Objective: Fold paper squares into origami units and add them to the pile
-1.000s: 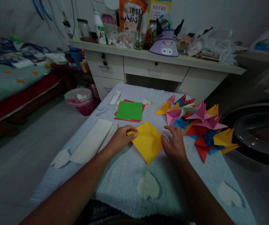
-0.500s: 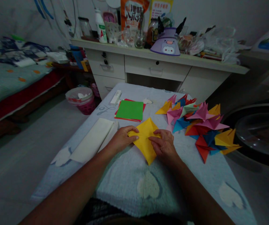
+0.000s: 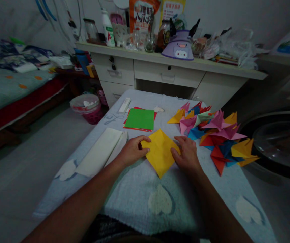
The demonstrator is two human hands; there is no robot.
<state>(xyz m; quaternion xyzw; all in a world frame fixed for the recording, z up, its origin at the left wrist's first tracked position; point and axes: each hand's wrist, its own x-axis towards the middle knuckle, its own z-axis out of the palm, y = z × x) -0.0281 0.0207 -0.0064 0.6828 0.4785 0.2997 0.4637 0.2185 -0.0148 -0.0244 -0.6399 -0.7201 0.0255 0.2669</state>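
A yellow sheet of origami paper (image 3: pixel 161 153) lies in a diamond shape on the cloth-covered table, one corner toward me and faint creases across it. My left hand (image 3: pixel 135 148) pinches its left corner between thumb and fingers. At the right corner is my right hand (image 3: pixel 186 152), its fingers apart and the thumb by the paper's edge. Beyond the yellow paper sits a stack of coloured square sheets (image 3: pixel 140 119), green on top. To the right spreads a pile of folded paper cranes (image 3: pixel 217 130) in several colours.
Left of my hands lies a folded white cloth or paper (image 3: pixel 100 152). A small white box (image 3: pixel 124 105) rests near the table's far left. Behind stands a white desk (image 3: pixel 150 71) crowded with jars and bags. A pink bin (image 3: pixel 90 111) is on the floor; a washing machine (image 3: pixel 281 135) is at right.
The yellow paper has opened out into a wider, flatter diamond. My right hand has moved right and its fingers have spread; my left hand keeps its hold at the left corner.
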